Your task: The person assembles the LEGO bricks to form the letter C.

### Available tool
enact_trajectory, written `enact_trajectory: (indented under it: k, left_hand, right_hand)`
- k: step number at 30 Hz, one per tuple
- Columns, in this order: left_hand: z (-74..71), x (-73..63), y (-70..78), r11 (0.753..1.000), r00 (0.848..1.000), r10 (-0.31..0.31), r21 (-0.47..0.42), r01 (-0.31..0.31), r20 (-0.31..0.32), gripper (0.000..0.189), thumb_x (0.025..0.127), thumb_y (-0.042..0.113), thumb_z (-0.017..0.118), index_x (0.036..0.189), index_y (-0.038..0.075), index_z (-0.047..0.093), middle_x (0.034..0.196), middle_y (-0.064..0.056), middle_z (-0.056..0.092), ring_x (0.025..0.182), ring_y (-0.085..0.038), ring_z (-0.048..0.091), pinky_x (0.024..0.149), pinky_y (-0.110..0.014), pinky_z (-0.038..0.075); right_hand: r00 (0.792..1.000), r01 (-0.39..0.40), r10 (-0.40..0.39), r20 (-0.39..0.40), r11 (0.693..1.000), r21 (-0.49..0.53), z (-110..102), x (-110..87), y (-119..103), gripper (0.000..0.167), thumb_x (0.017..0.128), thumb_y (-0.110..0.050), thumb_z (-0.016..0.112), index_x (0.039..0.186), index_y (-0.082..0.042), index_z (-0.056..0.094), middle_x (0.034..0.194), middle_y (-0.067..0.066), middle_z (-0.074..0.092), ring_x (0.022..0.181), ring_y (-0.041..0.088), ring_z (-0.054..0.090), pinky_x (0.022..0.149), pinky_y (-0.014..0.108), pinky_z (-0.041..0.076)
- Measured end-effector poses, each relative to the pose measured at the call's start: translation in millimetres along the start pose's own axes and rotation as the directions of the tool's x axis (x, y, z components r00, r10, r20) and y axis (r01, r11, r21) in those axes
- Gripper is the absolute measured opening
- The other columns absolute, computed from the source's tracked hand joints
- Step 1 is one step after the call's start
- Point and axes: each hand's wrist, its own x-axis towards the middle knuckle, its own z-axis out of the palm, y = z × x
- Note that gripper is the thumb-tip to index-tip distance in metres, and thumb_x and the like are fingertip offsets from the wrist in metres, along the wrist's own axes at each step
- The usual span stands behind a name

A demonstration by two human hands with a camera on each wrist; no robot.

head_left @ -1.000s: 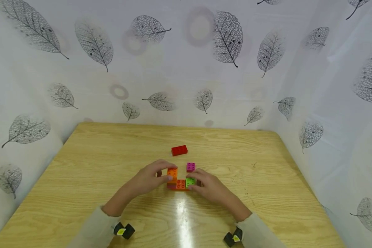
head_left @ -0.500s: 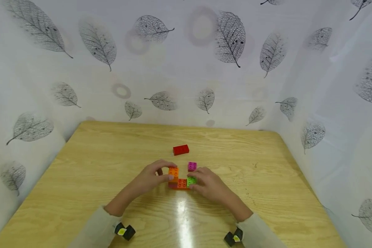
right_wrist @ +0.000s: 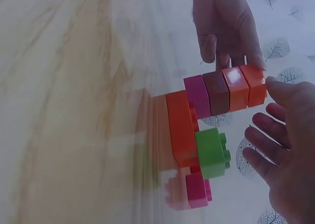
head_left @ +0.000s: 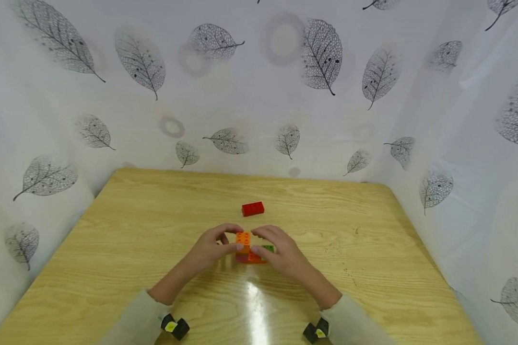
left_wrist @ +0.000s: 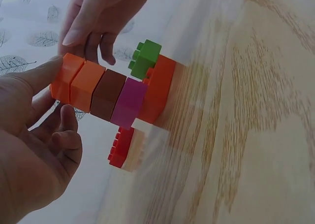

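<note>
A stack of building blocks rises from one end of a long red-orange block (left_wrist: 158, 91). From the bottom it goes purple-pink block (left_wrist: 129, 103), brown block (left_wrist: 107, 95), then two orange blocks (left_wrist: 87, 86). My left hand (head_left: 209, 249) pinches the top orange block between thumb and fingers. My right hand (head_left: 285, 251) is on the other side, fingers spread, its thumb tip close to the top block; whether it touches I cannot tell. On the base's other end sits a green block (right_wrist: 211, 152), partly covered by the right hand in the head view.
Behind the stack a red block (head_left: 253, 209) lies loose on the wooden table (head_left: 177, 201). A loose pink block (right_wrist: 197, 190) stands near the green one, hidden in the head view. Leaf-patterned cloth (head_left: 250, 96) surrounds the table's back and sides.
My right hand has left the green block and moved left towards the top of the stack, now covering the loose pink block. The left hand keeps its hold on the orange block.
</note>
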Motion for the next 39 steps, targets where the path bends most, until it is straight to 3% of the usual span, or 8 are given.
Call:
enact_trajectory:
  k: [10, 15, 24, 39]
  left_hand:
    - [-1.8, -3.6, 1.0, 1.0, 1.0, -0.004, -0.023, 0.004, -0.005, 0.037, 0.092, 0.036, 0.074, 0.126, 0.023, 0.065, 0.124, 0.0, 0.064, 0.084, -0.023, 0.055, 0.061, -0.026, 0.046]
    - [-2.0, -4.0, -0.9, 1.0, 1.0, 0.013, -0.027, -0.013, -0.008, 0.037, 0.093, 0.034, 0.073, 0.127, 0.022, 0.065, 0.123, -0.001, 0.065, 0.083, -0.022, 0.055, 0.061, -0.026, 0.046]
    - [0.0, -4.1, -3.6, 0.999, 0.999, -0.005, -0.046, 0.004, -0.037, 0.032, 0.092, 0.029, 0.075, 0.121, 0.017, 0.069, 0.089, -0.013, 0.058, 0.071, -0.019, 0.047, 0.055, -0.024, 0.038]
    - [0.0, -4.3, -3.2, 0.999, 0.999, 0.012, -0.033, -0.013, -0.03, 0.031, 0.091, 0.033, 0.076, 0.12, 0.023, 0.069, 0.098, -0.012, 0.062, 0.069, -0.02, 0.045, 0.052, -0.024, 0.039]
  right_hand:
    - [1.0, 0.02, -0.019, -0.012, 0.995, 0.093, 8.7, 9.6, -3.7, 0.036, 0.1, -0.027, 0.065, 0.133, -0.012, 0.063, 0.132, 0.001, 0.063, 0.113, 0.024, 0.062, 0.087, 0.034, 0.056]
    - [0.999, 0.044, -0.041, -0.033, 0.993, 0.106, 9.8, 10.9, -4.2, 0.033, 0.099, -0.024, 0.066, 0.13, -0.013, 0.064, 0.129, 0.0, 0.064, 0.107, 0.018, 0.063, 0.084, 0.029, 0.056]
    - [0.999, 0.04, -0.037, -0.028, 0.992, 0.117, 9.6, 12.2, -6.0, 0.031, 0.099, -0.025, 0.065, 0.128, -0.013, 0.065, 0.126, -0.002, 0.065, 0.105, 0.017, 0.063, 0.084, 0.031, 0.057]
    - [0.998, 0.054, -0.052, -0.039, 0.997, 0.06, 10.6, 11.1, -0.7, 0.03, 0.098, -0.027, 0.067, 0.127, -0.017, 0.067, 0.125, -0.005, 0.066, 0.093, 0.009, 0.06, 0.075, 0.025, 0.055]
